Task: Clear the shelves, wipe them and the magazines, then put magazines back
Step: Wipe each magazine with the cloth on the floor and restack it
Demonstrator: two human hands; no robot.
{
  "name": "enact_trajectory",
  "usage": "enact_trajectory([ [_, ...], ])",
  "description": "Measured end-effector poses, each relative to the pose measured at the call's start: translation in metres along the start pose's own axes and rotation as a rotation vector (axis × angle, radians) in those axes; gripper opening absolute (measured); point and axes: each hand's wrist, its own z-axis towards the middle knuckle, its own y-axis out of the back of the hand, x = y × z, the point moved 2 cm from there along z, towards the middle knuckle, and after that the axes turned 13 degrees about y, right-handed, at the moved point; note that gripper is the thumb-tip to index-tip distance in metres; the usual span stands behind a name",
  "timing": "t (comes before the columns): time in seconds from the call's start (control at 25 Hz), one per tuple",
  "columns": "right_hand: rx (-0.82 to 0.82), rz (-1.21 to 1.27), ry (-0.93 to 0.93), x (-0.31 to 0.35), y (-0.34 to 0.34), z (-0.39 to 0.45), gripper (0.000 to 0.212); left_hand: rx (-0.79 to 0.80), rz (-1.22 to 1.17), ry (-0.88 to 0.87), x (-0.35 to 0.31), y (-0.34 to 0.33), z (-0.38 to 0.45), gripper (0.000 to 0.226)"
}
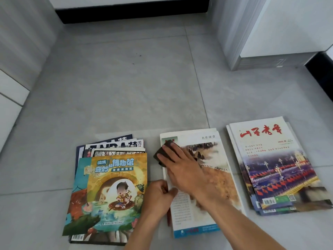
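Grey tiled floor under three magazine stacks.

- Three lots of magazines on the floor: a fanned left stack, a middle magazine, a right stack.
- At least five covers show in the left stack (the lower ones only as edges).
- The right stack's count cannot be told.
- One dark cloth.
- Two hands: left hand, right hand.
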Motion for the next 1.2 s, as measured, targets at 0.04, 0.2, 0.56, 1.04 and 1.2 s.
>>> enact_trajectory([
  [0.04, -0.021, 0.011, 0.017, -0.016, 0.000, 0.000, 0.055, 0.001, -0.009, 0.003, 0.000, 0.000, 0.000, 0.017],
  [0.2, -0.109, 0.010, -0.590, -0.073, 0.016, -0.016, 0.052, 0.003, -0.039, 0.010, 0.000, 0.000, -0.004, 0.009],
  [0.56, -0.099, 0.041, -0.400, -0.054, 0.017, -0.066, 0.052, 0.147, -0.029, 0.071, -0.001, 0.011, 0.006, 0.019],
  [1.04, -0.150, -0.037, -0.606, 0.023, 0.018, -0.180, 0.051, 0.138, -0.130, 0.110, -0.004, 0.008, -0.002, 0.028],
  [1.2, -0.106, 0.016, -0.198, 0.115, -0.010, -0.133, 0.058, 0.108, -0.127, 0.106, -0.003, 0.008, -0.003, 0.025],
])
